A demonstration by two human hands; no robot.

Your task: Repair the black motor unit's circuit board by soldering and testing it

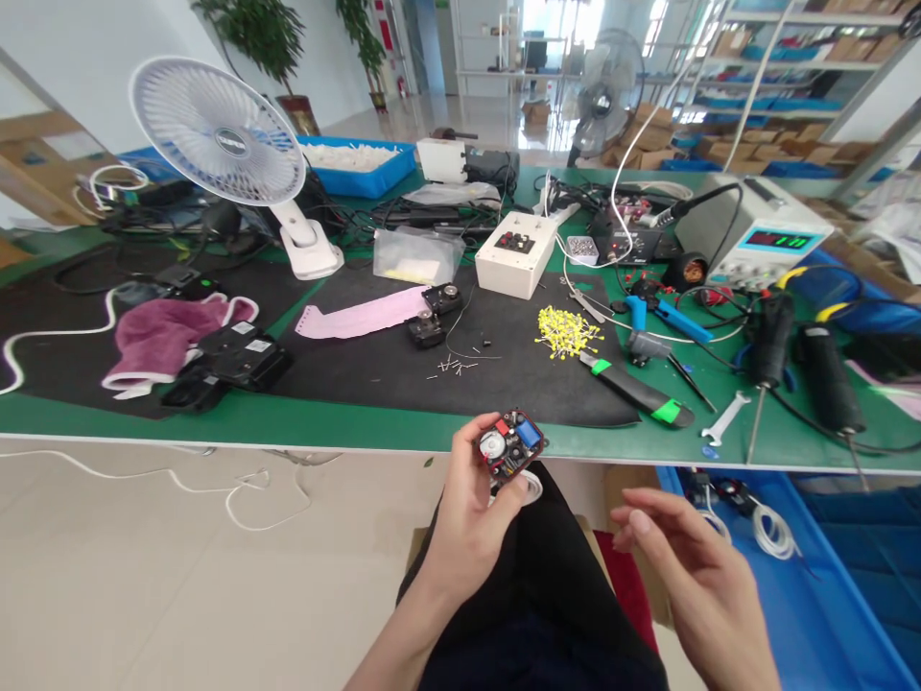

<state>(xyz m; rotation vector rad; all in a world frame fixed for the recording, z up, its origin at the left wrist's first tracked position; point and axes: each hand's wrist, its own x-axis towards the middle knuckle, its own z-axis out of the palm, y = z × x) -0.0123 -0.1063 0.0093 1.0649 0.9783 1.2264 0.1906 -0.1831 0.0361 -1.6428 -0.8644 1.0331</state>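
Note:
My left hand (471,513) is closed around a small red circuit board (509,443) with a blue part and a round silver part on it, held just below the green bench edge. My right hand (683,566) hovers to the right of it, fingers apart and empty. A heap of small yellow parts (567,332) lies on the black mat (403,369) ahead. A black tool with green bands (637,389) lies next to the heap.
The green bench (288,422) carries a white desk fan (223,144), a white control box (515,252), a power supply with a lit display (763,240), black electric screwdrivers (827,369), a pink cloth (169,331) and black housings (230,365). A blue bin (849,595) stands below right.

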